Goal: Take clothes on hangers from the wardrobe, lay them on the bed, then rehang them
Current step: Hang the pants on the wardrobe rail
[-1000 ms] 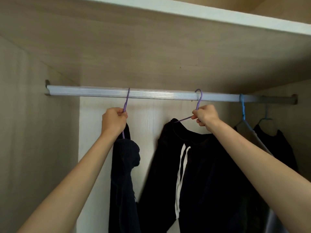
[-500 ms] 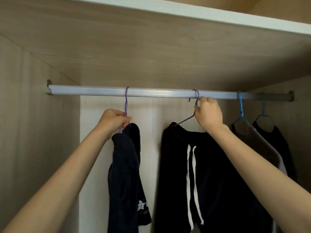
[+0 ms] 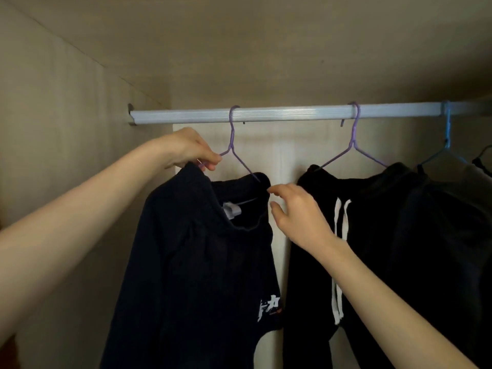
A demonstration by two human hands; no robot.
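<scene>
1. A pale ribbed rail (image 3: 266, 114) runs across the upper half of the frame, fixed inside a wooden wardrobe (image 3: 80, 89).
2. A purple hanger (image 3: 232, 137) is hooked over the rail a little left of centre. It carries a dark navy shirt (image 3: 199, 262), which hangs down through the lower middle of the frame.
3. The shirt has a grey label (image 3: 231, 210) inside its collar and a white print (image 3: 270, 308) near the hem, on the side toward the right of the frame.
4. The left hand (image 3: 186, 149) reaches in from the lower left. Its thumb and curled fingers pinch the left-of-frame arm of the purple hanger, just above the shirt's shoulder.
5. The right hand (image 3: 295, 214) sits at the centre of the frame, its arm coming up from the lower right. Its fingers are loosely bent and spread, the thumb stands apart from the forefinger, and it has hold of nothing.
6. The forefinger tip lies at the end of the shirt's collar and seems to touch the cloth, though the dim light leaves that unsure.
7. A second purple hanger (image 3: 354, 145) hangs on the rail right of centre, well apart from the first. It holds a black garment (image 3: 386, 235) with white drawstrings (image 3: 339, 262) running down its front.
8. At the far right a blue hanger (image 3: 447, 129) is hooked on the rail. It carries a grey garment (image 3: 476, 174) cut off by the frame edge.
</scene>
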